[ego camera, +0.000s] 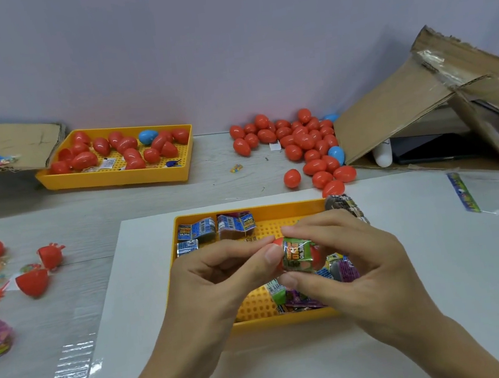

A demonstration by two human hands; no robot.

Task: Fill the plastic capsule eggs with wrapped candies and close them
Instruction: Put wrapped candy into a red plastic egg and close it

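Red capsule egg (309,252), green wrapped candy (297,255) at its mouth, held over the near yellow tray (258,322).
Left hand (221,274) and right hand (353,254) pinch them with curled fingers; egg unclosed, loose red eggs (305,141) apparently unfilled.

Near tray (191,290) sits at centre on a sheet (295,365); wrapped candies (302,298) lie in it, more packets (215,229) at its 11 o'clock corner. Both hands (221,274) meet above the tray, holding an egg half (315,253) with a candy (297,255). Far tray (115,178) at 11 o'clock holds eggs (101,145). Loose egg pile (302,141) at 1 o'clock, beside a cardboard box (404,107) at 2 o'clock. Open egg halves (33,281) at 9 o'clock.
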